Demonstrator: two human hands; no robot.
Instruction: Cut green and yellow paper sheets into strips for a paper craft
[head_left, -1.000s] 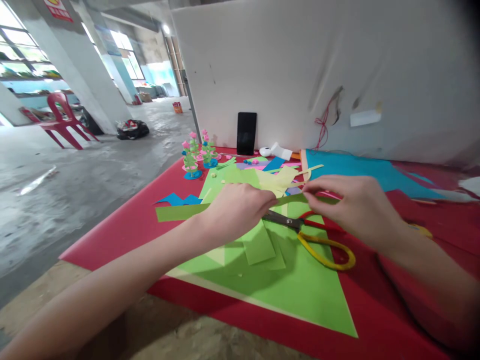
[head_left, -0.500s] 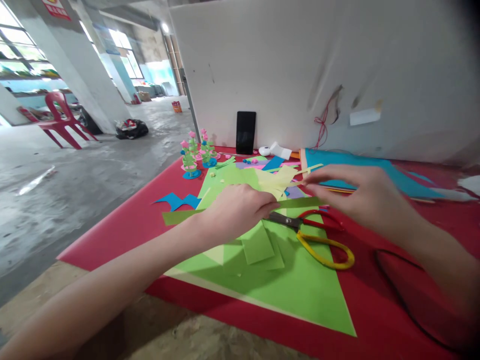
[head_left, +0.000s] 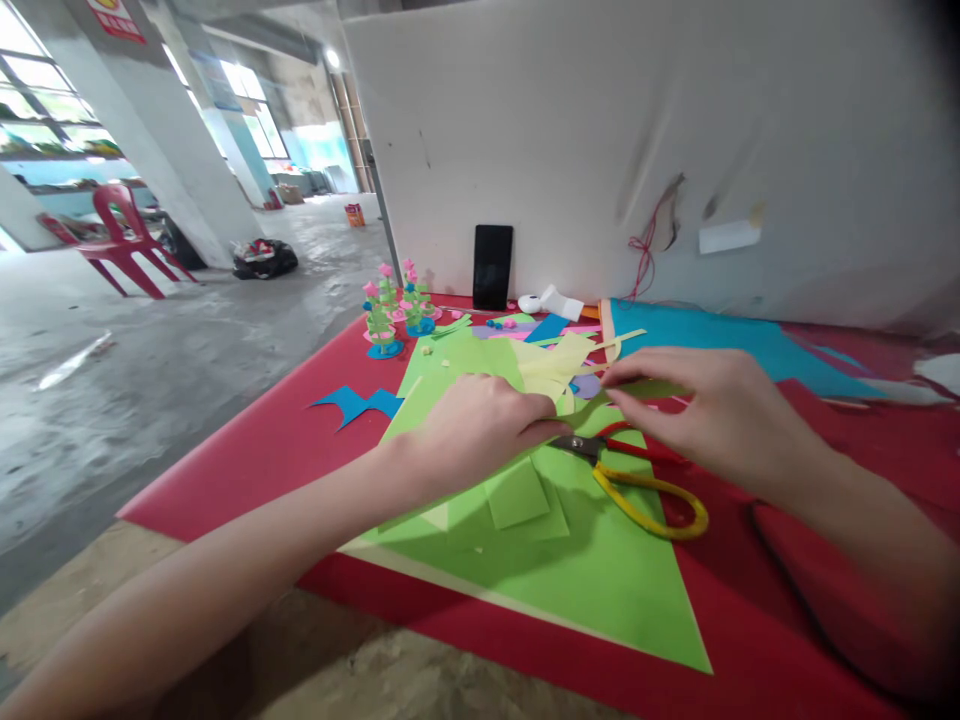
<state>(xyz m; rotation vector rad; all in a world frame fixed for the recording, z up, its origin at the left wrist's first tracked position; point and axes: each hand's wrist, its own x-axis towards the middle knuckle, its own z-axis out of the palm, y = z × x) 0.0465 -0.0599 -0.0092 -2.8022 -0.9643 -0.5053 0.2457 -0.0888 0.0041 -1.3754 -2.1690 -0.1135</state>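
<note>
Hands point(head_left: 487, 430) pinch a green strip point(head_left: 583, 408) near scissors point(head_left: 583, 447), clear of the tabletop's left edge point(head_left: 262, 418).

Mid-frame, I count two hands: one left hand point(head_left: 491, 425), one right hand point(head_left: 701, 400). One green strip point(head_left: 585, 408) at centre. One pair of scissors point(head_left: 587, 447), right of centre. Two small green cards point(head_left: 517, 500), lower middle. Two paper plants point(head_left: 383, 337), left of centre. One phone point(head_left: 493, 268), upper middle. One chair point(head_left: 124, 254), upper left. Paper scraps point(head_left: 553, 362): too jumbled for me to count.
</note>
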